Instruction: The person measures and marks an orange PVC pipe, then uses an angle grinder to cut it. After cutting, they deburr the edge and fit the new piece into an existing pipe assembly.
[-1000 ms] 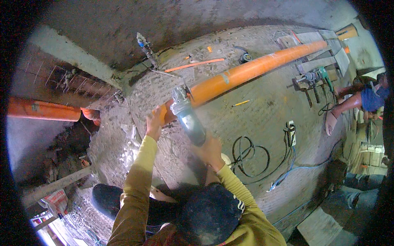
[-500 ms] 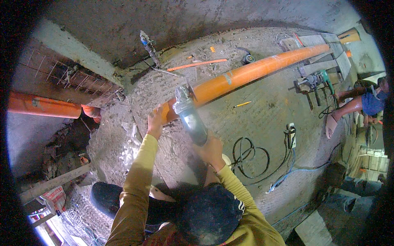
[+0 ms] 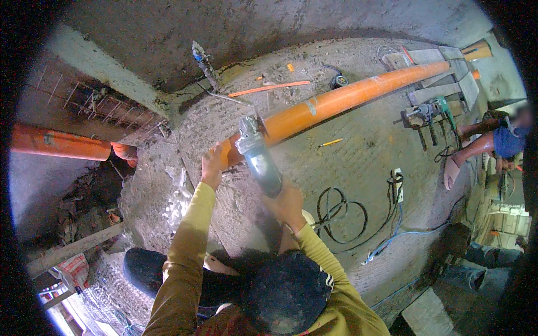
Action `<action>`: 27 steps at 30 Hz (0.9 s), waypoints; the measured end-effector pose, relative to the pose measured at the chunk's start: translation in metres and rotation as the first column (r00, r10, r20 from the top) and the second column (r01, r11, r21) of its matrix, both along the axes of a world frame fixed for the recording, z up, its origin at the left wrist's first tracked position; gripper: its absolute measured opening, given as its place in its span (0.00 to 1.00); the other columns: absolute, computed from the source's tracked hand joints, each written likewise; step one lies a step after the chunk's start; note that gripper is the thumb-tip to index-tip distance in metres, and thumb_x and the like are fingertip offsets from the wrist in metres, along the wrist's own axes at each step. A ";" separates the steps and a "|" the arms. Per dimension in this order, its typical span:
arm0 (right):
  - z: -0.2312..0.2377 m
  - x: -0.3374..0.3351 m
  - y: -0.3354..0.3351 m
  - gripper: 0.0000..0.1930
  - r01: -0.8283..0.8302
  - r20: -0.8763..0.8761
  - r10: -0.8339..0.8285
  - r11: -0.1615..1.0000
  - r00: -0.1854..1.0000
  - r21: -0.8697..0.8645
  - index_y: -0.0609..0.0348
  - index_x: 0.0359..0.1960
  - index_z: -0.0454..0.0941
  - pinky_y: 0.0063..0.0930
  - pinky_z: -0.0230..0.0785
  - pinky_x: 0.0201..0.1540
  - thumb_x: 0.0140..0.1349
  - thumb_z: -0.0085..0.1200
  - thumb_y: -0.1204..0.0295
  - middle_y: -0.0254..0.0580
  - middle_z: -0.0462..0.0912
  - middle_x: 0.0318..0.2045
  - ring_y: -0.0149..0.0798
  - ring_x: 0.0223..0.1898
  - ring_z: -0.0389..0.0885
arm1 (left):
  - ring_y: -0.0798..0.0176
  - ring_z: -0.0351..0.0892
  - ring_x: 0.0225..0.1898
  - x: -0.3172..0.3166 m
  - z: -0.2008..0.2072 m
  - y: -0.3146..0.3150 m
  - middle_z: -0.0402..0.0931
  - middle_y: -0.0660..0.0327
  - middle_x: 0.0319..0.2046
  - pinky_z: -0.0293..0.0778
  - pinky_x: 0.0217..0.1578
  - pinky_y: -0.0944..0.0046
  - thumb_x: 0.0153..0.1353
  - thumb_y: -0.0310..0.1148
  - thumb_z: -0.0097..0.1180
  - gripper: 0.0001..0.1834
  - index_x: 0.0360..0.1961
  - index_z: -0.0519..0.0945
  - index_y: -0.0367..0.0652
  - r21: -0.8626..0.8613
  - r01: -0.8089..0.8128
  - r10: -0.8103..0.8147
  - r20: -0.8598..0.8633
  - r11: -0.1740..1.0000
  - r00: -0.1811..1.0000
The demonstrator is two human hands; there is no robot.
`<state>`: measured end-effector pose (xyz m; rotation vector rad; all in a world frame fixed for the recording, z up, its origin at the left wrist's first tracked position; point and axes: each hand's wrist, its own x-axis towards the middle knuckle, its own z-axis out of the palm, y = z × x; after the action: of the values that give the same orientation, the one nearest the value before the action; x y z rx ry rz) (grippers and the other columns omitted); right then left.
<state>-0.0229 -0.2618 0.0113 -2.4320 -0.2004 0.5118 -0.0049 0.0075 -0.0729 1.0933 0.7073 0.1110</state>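
1. The right hand (image 3: 287, 206) has its grip wrapped around the rear body of the angle grinder (image 3: 261, 168); held one-handed, the tool could kick if its disc (image 3: 261, 127) binds.
2. The left hand (image 3: 212, 167) lies against the near end of the orange pipe (image 3: 319, 109), close to the grinder head; I cannot tell how tightly that grip closes. A disc skipping off the curved wall might reach those fingers.
3. The pipe lies across the rough floor (image 3: 358, 162), its far end at the boards (image 3: 468, 89); being round, it could roll and pinch the disc.
4. Looped black cable (image 3: 365, 215) near the right hand could snag.
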 end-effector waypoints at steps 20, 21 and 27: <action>0.003 -0.003 0.015 0.49 -0.028 -0.061 0.028 1.000 0.998 0.010 0.57 0.66 0.68 0.62 0.69 0.56 0.43 0.71 0.45 0.57 0.85 0.47 0.64 0.48 0.83 | 0.63 0.79 0.45 0.002 -0.066 0.050 0.82 0.59 0.45 0.75 0.46 0.60 0.70 0.45 0.57 0.22 0.49 0.83 0.34 0.202 0.022 -0.023 0.001 0.979 1.000; 0.007 -0.005 0.022 0.49 -0.042 -0.088 0.044 0.999 0.995 0.029 0.57 0.66 0.68 0.63 0.69 0.56 0.43 0.71 0.46 0.56 0.85 0.48 0.64 0.48 0.83 | 0.60 0.81 0.47 -0.007 -0.070 0.066 0.81 0.57 0.49 0.76 0.50 0.58 0.72 0.44 0.53 0.22 0.54 0.80 0.35 0.354 0.117 -0.137 0.032 0.928 0.990; -0.004 -0.001 -0.018 0.48 0.051 -0.081 -0.052 0.998 0.995 -0.022 0.59 0.65 0.68 0.63 0.69 0.55 0.44 0.70 0.45 0.57 0.85 0.46 0.65 0.46 0.84 | 0.51 0.83 0.50 0.026 0.010 -0.018 0.80 0.52 0.55 0.80 0.53 0.51 0.77 0.43 0.45 0.25 0.62 0.76 0.34 -0.387 0.182 -0.156 0.099 0.904 0.983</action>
<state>-0.0242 -0.2794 0.0073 -2.4232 -0.0981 0.5912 0.0208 -0.0107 -0.0629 0.7527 0.5422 -0.1413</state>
